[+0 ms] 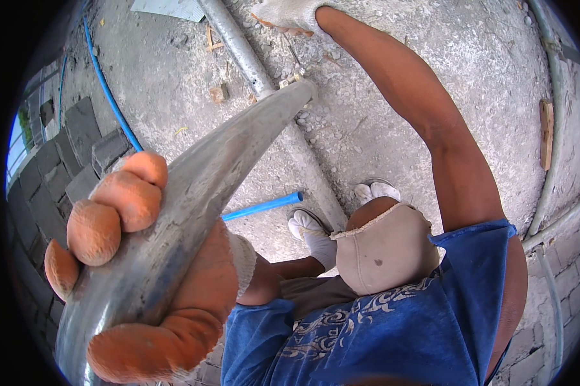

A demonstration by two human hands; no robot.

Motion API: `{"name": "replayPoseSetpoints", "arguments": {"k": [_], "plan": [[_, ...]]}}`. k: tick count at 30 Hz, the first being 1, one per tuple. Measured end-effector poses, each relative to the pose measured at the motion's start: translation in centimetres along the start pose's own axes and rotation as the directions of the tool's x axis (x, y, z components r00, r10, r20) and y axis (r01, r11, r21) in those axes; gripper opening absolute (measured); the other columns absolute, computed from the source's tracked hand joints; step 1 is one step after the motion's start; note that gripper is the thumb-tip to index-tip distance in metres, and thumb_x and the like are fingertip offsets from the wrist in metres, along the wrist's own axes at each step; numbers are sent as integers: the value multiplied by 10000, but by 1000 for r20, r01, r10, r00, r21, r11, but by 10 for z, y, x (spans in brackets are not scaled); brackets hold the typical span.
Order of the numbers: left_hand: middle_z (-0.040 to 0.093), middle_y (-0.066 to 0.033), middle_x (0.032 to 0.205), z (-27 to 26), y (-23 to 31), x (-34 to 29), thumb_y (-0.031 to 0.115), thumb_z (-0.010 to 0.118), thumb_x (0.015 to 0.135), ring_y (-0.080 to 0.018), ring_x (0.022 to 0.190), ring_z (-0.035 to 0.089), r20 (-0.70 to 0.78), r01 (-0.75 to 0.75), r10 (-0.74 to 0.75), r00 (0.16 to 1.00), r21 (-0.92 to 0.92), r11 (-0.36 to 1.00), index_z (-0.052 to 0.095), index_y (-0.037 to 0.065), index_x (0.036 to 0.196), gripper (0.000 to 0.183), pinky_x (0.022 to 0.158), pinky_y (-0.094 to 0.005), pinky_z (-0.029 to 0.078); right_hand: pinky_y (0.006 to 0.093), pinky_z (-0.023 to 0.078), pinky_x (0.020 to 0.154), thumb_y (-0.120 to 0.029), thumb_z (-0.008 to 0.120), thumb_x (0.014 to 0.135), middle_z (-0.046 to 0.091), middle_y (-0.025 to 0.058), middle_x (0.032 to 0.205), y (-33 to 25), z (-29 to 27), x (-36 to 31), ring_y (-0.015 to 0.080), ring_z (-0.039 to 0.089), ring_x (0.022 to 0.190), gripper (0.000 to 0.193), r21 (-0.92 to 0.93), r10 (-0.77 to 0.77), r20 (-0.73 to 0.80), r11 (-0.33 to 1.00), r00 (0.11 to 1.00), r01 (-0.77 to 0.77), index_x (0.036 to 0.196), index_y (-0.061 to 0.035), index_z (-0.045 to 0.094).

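Observation:
My left hand [167,309], in an orange-coated work glove, is wrapped round a long grey metal pipe [206,174]. The pipe slants away from me, and its far end appears over another galvanized pipe [238,48] on the ground. Small metal fittings [291,80] and a thin rod [294,55] show beside that far end. My right arm stretches forward, apart from the held pipe. My right hand [286,14] wears a pale glove with an orange palm edge. The upper picture edge cuts it off, and its fingers are not clear.
Rough concrete lies around my sandalled feet [312,228]. A short blue pipe [264,206] lies by my foot, and a blue hose [106,90] runs along the left. Grey blocks [36,186] are stacked at left. A wood block [219,93] and a wooden strip [546,135] lie about.

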State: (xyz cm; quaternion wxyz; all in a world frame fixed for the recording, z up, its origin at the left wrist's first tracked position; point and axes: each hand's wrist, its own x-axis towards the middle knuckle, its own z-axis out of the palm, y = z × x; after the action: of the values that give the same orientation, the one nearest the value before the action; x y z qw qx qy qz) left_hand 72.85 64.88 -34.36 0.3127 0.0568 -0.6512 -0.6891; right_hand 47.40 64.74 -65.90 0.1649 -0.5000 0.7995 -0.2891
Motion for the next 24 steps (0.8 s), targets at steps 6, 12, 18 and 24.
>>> {"name": "replayPoseSetpoints", "arguments": {"k": [6, 12, 18, 24], "plan": [[733, -153, 1042, 11, -6, -2, 490, 782, 836, -322, 953, 728, -118, -25, 29, 993, 29, 999, 644, 68, 1227, 592, 1023, -535, 487, 506, 526, 935, -288, 511, 896, 720, 258, 1067, -12, -4, 9, 418, 689, 1035, 380, 27, 53, 16, 998, 998, -54, 1084, -49, 739], [743, -138, 1052, 7, -9, -3, 465, 804, 825, -312, 956, 727, -98, -42, 48, 994, 63, 997, 644, 91, 1233, 576, 1046, -541, 453, 495, 523, 963, -329, 472, 910, 716, 242, 1133, -45, -21, -7, 422, 679, 1089, 422, 162, 221, 50, 961, 974, -226, 1147, -98, 734], [728, -174, 1087, -11, -32, -8, 487, 732, 881, -319, 1010, 718, -118, -90, 96, 988, 53, 995, 602, 71, 1265, 581, 1056, -543, 479, 492, 534, 906, -361, 487, 949, 718, 229, 1092, -51, -12, -1, 398, 694, 1017, 413, 141, 121, 16, 983, 993, -122, 1156, -87, 715], [710, -218, 1128, -34, -58, -2, 521, 651, 940, -326, 1067, 708, -98, -154, 147, 984, -71, 985, 557, 39, 1294, 606, 1059, -544, 517, 438, 541, 844, -350, 548, 964, 718, 184, 1020, -67, -5, -9, 332, 698, 937, 357, 303, 169, -85, 943, 982, -136, 1113, -74, 717]]}}
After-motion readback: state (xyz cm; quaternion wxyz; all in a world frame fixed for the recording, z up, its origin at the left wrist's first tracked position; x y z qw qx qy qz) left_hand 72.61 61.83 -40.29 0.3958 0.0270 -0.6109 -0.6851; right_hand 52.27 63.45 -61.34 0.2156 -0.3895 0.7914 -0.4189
